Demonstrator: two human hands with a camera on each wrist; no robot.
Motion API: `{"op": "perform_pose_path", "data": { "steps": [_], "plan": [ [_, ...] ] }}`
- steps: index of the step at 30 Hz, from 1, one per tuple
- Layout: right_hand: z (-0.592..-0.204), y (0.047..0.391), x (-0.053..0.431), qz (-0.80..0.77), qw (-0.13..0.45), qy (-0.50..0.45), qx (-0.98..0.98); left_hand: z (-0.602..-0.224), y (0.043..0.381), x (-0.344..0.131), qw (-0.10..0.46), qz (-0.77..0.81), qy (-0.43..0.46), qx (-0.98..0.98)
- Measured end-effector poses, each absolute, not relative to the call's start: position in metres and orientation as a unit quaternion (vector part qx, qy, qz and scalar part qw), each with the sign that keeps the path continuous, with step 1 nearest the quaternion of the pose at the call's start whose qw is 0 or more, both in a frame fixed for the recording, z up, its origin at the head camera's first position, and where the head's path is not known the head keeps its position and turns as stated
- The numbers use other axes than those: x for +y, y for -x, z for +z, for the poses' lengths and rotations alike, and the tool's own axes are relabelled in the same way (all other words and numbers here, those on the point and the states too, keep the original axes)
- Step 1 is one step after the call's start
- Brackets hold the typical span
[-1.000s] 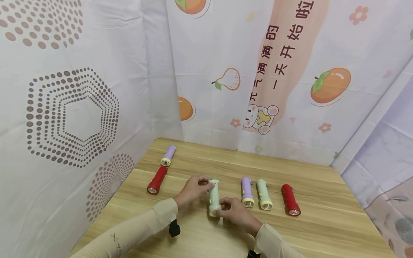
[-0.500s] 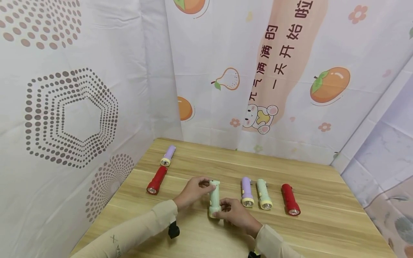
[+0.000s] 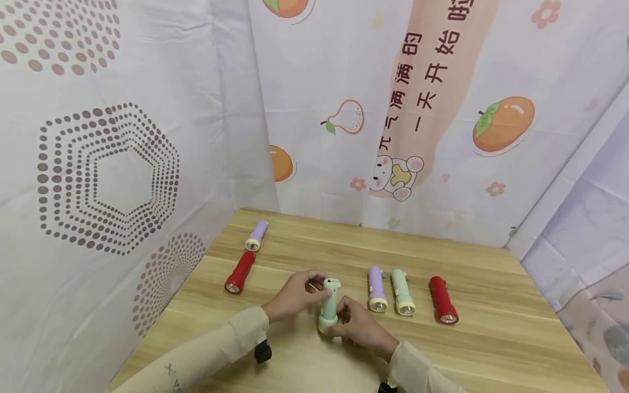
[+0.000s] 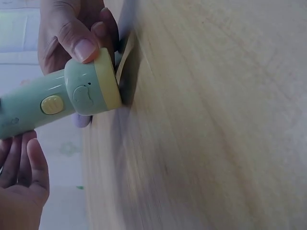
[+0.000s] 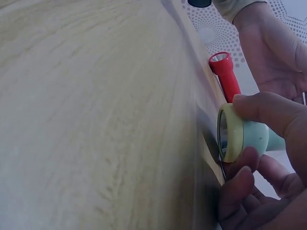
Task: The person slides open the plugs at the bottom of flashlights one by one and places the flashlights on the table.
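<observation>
A pale green flashlight (image 3: 330,303) with a cream head ring stands nearly upright, lens end down, just over the table. My left hand (image 3: 297,296) holds its upper part, thumb at the front near the tail end and fingers behind. Around the head end my right hand (image 3: 362,328) grips, its thumb (image 4: 84,48) on the cream ring in the left wrist view. A yellow switch (image 4: 52,104) faces that camera. In the right wrist view the cream ring (image 5: 232,134) sits between thumb and fingers, lens close to the tabletop.
On the wooden table (image 3: 472,360), a purple flashlight (image 3: 377,289), another green flashlight (image 3: 403,293) and a red flashlight (image 3: 443,300) lie to the right. Another purple flashlight (image 3: 257,236) and red flashlight (image 3: 240,272) lie at the left. Printed curtains (image 3: 314,180) border the table.
The held green flashlight has tipped so its tail end shows more from above, and it has shifted slightly right. Both hands keep holding it; the other flashlights stay put.
</observation>
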State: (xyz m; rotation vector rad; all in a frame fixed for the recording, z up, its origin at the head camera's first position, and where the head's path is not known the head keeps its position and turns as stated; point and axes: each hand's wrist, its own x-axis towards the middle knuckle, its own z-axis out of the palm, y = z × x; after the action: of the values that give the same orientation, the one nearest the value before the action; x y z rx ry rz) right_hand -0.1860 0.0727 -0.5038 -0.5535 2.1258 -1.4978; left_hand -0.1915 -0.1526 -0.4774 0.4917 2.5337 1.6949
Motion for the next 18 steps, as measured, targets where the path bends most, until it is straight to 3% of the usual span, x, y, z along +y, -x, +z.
{"op": "perform_pose_path", "data": {
  "steps": [18],
  "plan": [
    [-0.504,0.173,0.068,-0.525,0.187,0.219,0.801,-0.479,0.174,-0.159,0.027,0.536,-0.256,0.804]
  ]
}}
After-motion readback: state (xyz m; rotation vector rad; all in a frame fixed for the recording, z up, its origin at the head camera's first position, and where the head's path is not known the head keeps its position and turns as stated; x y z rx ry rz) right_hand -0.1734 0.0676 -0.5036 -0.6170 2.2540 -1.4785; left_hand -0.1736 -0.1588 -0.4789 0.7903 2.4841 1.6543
